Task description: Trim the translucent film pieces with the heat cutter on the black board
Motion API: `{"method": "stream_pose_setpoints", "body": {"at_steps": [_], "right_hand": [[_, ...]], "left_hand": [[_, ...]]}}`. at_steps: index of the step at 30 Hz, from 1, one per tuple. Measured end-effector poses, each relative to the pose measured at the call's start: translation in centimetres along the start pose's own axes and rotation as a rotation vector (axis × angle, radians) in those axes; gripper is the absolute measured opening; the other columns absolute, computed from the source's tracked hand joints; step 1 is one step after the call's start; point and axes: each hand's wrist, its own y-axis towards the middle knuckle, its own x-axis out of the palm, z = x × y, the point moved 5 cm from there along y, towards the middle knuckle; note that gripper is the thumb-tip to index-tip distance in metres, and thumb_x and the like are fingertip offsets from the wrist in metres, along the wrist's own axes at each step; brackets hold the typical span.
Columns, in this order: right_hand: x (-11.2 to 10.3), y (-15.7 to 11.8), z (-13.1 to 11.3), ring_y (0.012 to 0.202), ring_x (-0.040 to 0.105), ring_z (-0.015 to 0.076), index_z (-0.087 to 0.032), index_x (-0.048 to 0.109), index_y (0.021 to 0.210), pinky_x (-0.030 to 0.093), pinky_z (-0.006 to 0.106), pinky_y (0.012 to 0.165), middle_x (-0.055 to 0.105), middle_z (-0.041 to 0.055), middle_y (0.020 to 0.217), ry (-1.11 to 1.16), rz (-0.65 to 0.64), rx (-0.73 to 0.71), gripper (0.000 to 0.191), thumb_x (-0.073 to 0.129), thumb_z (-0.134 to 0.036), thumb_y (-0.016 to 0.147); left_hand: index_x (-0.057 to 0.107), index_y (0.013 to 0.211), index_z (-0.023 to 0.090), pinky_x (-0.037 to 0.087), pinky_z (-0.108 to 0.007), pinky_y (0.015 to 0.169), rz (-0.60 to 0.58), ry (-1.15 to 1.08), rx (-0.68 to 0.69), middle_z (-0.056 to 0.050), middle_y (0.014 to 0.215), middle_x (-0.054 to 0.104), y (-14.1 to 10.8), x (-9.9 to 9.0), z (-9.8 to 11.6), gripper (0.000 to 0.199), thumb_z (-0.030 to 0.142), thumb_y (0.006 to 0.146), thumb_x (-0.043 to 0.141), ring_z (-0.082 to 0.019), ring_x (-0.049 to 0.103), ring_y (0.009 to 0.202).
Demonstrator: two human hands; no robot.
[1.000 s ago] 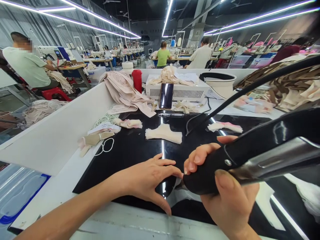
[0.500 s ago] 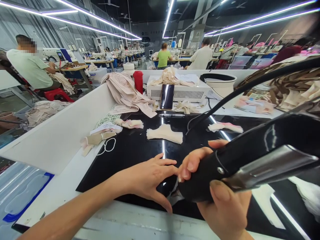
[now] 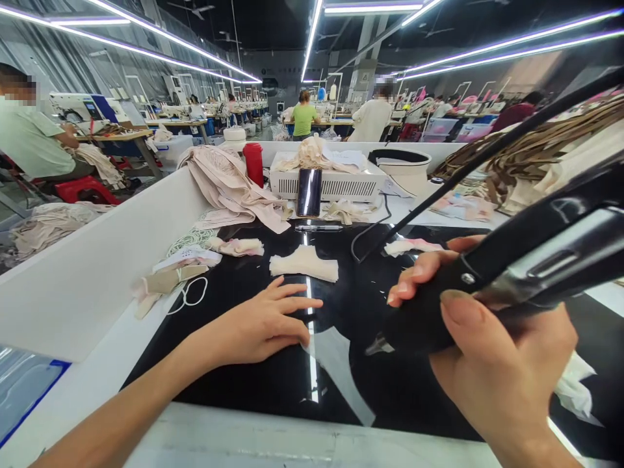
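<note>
My right hand (image 3: pixel 507 344) is wrapped around a black corded handheld tool (image 3: pixel 546 240) with a silver lever and a small metal tip (image 3: pixel 379 345). The tip points left, just above the black glossy board (image 3: pixel 234 370). A thin, translucent white curved strip (image 3: pixel 341 370) lies on the board, left of the tip. My left hand (image 3: pixel 253 322) is spread out, palm down, with its lower fingertips at the strip's upper left end. Whether they press on it I cannot tell. Beyond that hand sits a stack of cream fabric pieces (image 3: pixel 305 263).
Behind the board stand a phone (image 3: pixel 309 192), a white vented box (image 3: pixel 326 185) and a red bottle (image 3: pixel 253 164). Beige fabric (image 3: pixel 234 185) and elastic cord (image 3: pixel 192 242) lie at the left by a white partition (image 3: pixel 107 253). The tool's cable (image 3: pixel 468 170) arches across the right. Several people work at machines beyond.
The tool in my right hand has moved right and up, leaving the white strip exposed. My left hand has shifted left, away from the tool. The camera view has turned slightly right.
</note>
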Motion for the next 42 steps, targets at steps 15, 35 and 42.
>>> {"method": "stream_pose_setpoints", "body": {"at_steps": [15, 35, 42], "right_hand": [[1.5, -2.1, 1.7, 0.068, 0.065, 0.0164, -0.027, 0.063, 0.112, 0.058, 0.032, 0.061, 0.067, -0.0018, 0.084, 0.195, -0.035, -0.002, 0.04, 0.085, -0.038, 0.081], [1.0, -3.4, 1.5, 0.072, 0.06, 0.0168, -0.028, 0.062, 0.119, 0.058, 0.034, 0.062, 0.062, -0.0002, 0.088, 0.214, -0.117, 0.031, 0.034, 0.077, -0.034, 0.089], [1.1, -3.6, 1.7, 0.072, 0.06, 0.0167, -0.03, 0.062, 0.117, 0.058, 0.036, 0.066, 0.063, -0.001, 0.087, 0.178, -0.123, 0.076, 0.028, 0.074, -0.03, 0.091]], "left_hand": [[0.057, 0.139, 0.015, 0.05, -0.05, 0.111, 0.045, -0.15, -0.3, -0.013, 0.138, 0.059, 1.1, 4.1, 5.1, 0.068, 0.043, 0.083, 0.084, -0.031, 0.055, 0.126], [0.05, 0.149, 0.017, 0.045, -0.049, 0.116, -0.052, -0.197, -0.339, -0.012, 0.15, 0.051, 1.1, 4.5, 5.2, 0.084, 0.048, 0.079, 0.085, -0.032, 0.045, 0.137], [0.051, 0.148, 0.015, 0.043, -0.047, 0.118, -0.018, -0.181, -0.305, -0.012, 0.149, 0.052, 1.1, 4.6, 5.3, 0.081, 0.049, 0.081, 0.083, -0.032, 0.045, 0.137]]}}
